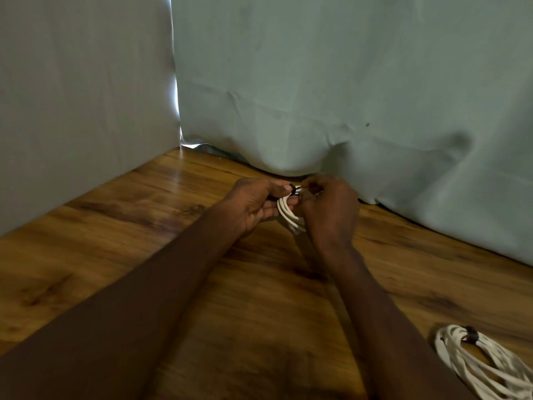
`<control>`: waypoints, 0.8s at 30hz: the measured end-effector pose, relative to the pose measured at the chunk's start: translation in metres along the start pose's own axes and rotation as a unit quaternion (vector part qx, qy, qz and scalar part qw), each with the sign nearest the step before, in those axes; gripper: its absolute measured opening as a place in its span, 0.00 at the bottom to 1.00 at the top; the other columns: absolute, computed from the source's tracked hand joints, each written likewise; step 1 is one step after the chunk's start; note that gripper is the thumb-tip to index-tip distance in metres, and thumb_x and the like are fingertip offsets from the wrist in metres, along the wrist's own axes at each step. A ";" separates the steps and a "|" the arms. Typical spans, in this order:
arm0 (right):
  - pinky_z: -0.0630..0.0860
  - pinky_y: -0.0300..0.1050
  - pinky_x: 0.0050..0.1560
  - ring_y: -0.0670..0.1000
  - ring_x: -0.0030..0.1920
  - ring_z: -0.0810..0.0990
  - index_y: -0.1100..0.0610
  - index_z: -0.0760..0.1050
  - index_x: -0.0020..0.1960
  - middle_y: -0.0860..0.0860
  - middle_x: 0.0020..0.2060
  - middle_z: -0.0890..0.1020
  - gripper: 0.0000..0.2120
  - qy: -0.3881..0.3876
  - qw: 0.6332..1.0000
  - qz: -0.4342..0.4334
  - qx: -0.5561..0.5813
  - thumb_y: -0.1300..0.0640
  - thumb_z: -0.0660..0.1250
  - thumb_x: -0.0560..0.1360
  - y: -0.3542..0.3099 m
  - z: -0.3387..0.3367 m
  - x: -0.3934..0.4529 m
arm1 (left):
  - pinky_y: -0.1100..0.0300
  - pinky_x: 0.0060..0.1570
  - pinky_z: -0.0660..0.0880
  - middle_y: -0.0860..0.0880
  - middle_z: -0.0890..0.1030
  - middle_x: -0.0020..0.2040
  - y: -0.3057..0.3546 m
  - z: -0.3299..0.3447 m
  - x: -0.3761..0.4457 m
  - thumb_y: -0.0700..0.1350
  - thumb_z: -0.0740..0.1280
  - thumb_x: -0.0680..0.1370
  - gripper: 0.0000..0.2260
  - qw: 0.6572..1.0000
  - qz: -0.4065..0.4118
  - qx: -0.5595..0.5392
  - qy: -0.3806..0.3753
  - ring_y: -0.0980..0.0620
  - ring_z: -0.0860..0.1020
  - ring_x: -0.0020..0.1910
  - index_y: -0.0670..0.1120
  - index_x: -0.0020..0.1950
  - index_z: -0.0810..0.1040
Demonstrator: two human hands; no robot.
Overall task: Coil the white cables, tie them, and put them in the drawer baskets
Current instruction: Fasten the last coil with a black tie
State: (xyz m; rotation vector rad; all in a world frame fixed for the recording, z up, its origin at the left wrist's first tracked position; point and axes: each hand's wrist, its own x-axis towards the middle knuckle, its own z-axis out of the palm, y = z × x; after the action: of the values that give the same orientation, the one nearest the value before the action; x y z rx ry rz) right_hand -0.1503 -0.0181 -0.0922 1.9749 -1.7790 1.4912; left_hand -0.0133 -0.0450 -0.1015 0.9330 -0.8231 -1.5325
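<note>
A small coil of white cable (pixel 288 212) hangs between my two hands above the wooden table (pixel 144 226). A black tie (pixel 294 190) wraps the top of the coil. My left hand (pixel 253 204) grips the coil near the tie from the left. From the right, my right hand (pixel 328 209) pinches at the tie with curled fingers and hides part of the coil. Another coiled white cable (pixel 484 365) with a dark tie (pixel 470 334) lies on the table at the lower right. No drawer or basket is in view.
Pale green cloth (pixel 346 96) hangs along the table's far edge and bulges onto it behind my hands. A grey cloth panel (pixel 80 96) closes off the left side. Bare wood shows to the left and in front.
</note>
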 end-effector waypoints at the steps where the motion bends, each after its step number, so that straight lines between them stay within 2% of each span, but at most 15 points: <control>1: 0.78 0.48 0.49 0.55 0.49 0.84 0.51 0.87 0.52 0.52 0.49 0.86 0.10 0.000 1.000 -0.002 0.000 0.58 0.73 0.72 0.000 0.000 0.000 | 0.54 0.38 0.84 0.36 0.86 0.48 0.001 0.000 0.000 0.31 0.68 0.79 0.08 1.000 -0.001 -0.004 0.000 0.47 0.87 0.39 0.35 0.56 0.82; 6: 0.69 0.43 0.42 0.54 0.46 0.83 0.51 0.88 0.51 0.51 0.47 0.85 0.09 -0.005 1.000 -0.014 0.001 0.58 0.74 0.72 0.001 0.005 -0.002 | 0.55 0.38 0.84 0.37 0.86 0.47 0.002 -0.003 0.000 0.31 0.67 0.79 0.10 1.000 -0.002 -0.011 0.002 0.47 0.87 0.39 0.34 0.59 0.82; 13: 0.76 0.47 0.45 0.54 0.46 0.83 0.53 0.87 0.51 0.53 0.46 0.86 0.11 -0.001 0.999 -0.026 0.039 0.62 0.73 0.71 0.004 0.005 0.000 | 0.54 0.42 0.85 0.37 0.86 0.49 0.000 -0.001 -0.002 0.31 0.66 0.79 0.10 1.000 0.000 -0.020 -0.021 0.47 0.87 0.41 0.34 0.59 0.82; 15: 0.75 0.47 0.46 0.54 0.47 0.82 0.53 0.86 0.52 0.52 0.46 0.84 0.10 0.020 0.999 -0.011 0.035 0.61 0.74 0.72 0.004 0.005 0.000 | 0.54 0.41 0.85 0.37 0.86 0.49 0.000 0.000 -0.001 0.32 0.66 0.80 0.10 0.999 0.001 -0.025 -0.025 0.46 0.87 0.41 0.33 0.60 0.81; 18: 0.69 0.44 0.43 0.55 0.46 0.81 0.53 0.86 0.49 0.54 0.46 0.83 0.06 0.005 1.000 -0.014 0.005 0.59 0.73 0.73 0.004 0.006 0.001 | 0.55 0.38 0.84 0.36 0.86 0.49 0.001 0.000 -0.001 0.32 0.65 0.80 0.10 1.000 0.001 -0.025 -0.019 0.47 0.87 0.39 0.33 0.61 0.81; 24: 0.69 0.46 0.46 0.59 0.54 0.78 0.55 0.86 0.53 0.56 0.50 0.80 0.09 -0.022 0.999 -0.045 -0.007 0.61 0.72 0.74 0.001 0.006 -0.003 | 0.54 0.40 0.84 0.36 0.85 0.53 0.001 -0.004 -0.001 0.32 0.65 0.81 0.11 1.000 0.004 -0.011 -0.011 0.45 0.86 0.43 0.34 0.61 0.81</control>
State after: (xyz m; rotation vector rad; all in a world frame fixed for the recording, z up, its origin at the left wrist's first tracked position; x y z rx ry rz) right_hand -0.1466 -0.0203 -0.0978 2.0669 -1.6877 1.4163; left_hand -0.0093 -0.0441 -0.1018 0.8966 -0.8229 -1.5457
